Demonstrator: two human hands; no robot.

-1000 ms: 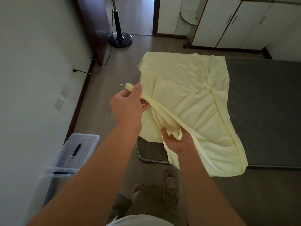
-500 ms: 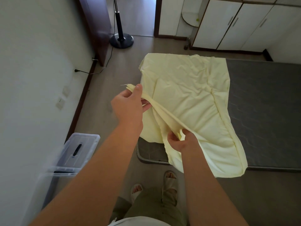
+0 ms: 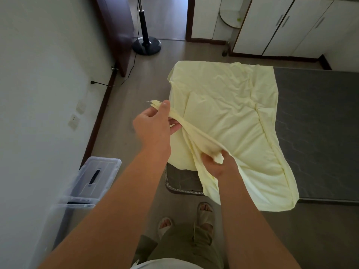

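Note:
A pale yellow sheet (image 3: 229,117) lies crumpled over the left end of a dark grey mattress (image 3: 318,133), with its near corner hanging off the front edge. My left hand (image 3: 153,125) pinches the sheet's hem at its corner, lifted above the floor beside the mattress. My right hand (image 3: 217,164) grips the same hem lower down, near the mattress's front left corner. The hem runs taut between the two hands.
A clear plastic storage box (image 3: 91,181) with a black handle stands by the left wall. A fan stand (image 3: 146,44) with its cord sits on the floor at the back. White wardrobe doors (image 3: 281,26) line the far wall. My sandalled feet (image 3: 194,218) stand on the floor.
My right hand has slid a little up and right along the hem and closed tighter on it. My left hand keeps its pinch in nearly the same place.

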